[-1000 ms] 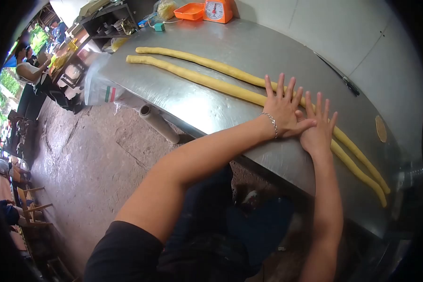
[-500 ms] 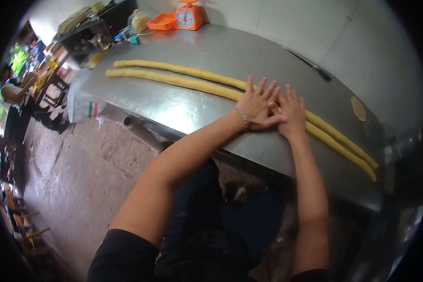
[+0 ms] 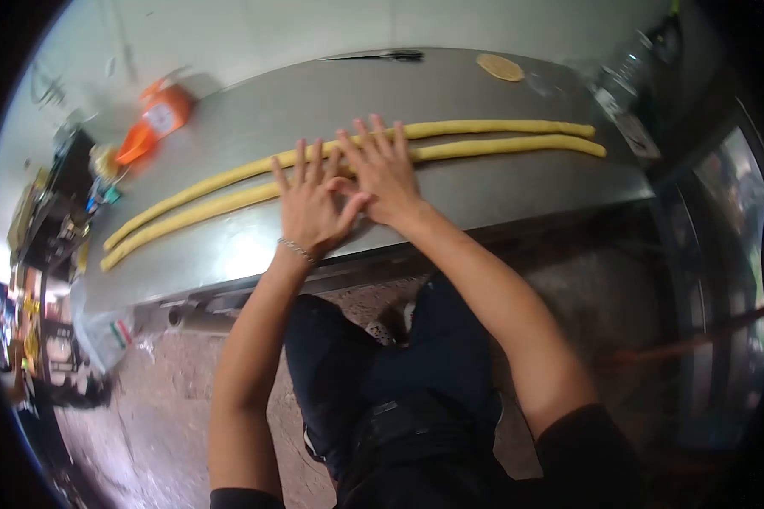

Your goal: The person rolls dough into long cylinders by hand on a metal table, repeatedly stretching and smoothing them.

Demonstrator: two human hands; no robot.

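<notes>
Two long yellow dough ropes lie side by side along the metal table [image 3: 484,188]. The farther dough rope [image 3: 492,127] and the nearer dough rope [image 3: 518,146] both run under my hands at their middle. My left hand [image 3: 314,204], with a bracelet at its wrist, lies with fingers spread over the ropes. My right hand [image 3: 384,180] is flat beside it, fingers apart, also across both ropes. The thumbs meet or overlap between the hands. The stretch of dough beneath my palms and fingers is hidden.
A flat tan disc [image 3: 501,67] and a dark thin tool, perhaps a knife [image 3: 390,56], lie at the table's back edge. An orange scale [image 3: 165,110] stands at the back left. A plastic bottle [image 3: 624,81] is at the right end. A rolled tube [image 3: 199,321] sits below the front edge.
The camera view has swung to the right, bringing the table's right end into sight. Both hands still lie flat on the two dough ropes, near their middle.
</notes>
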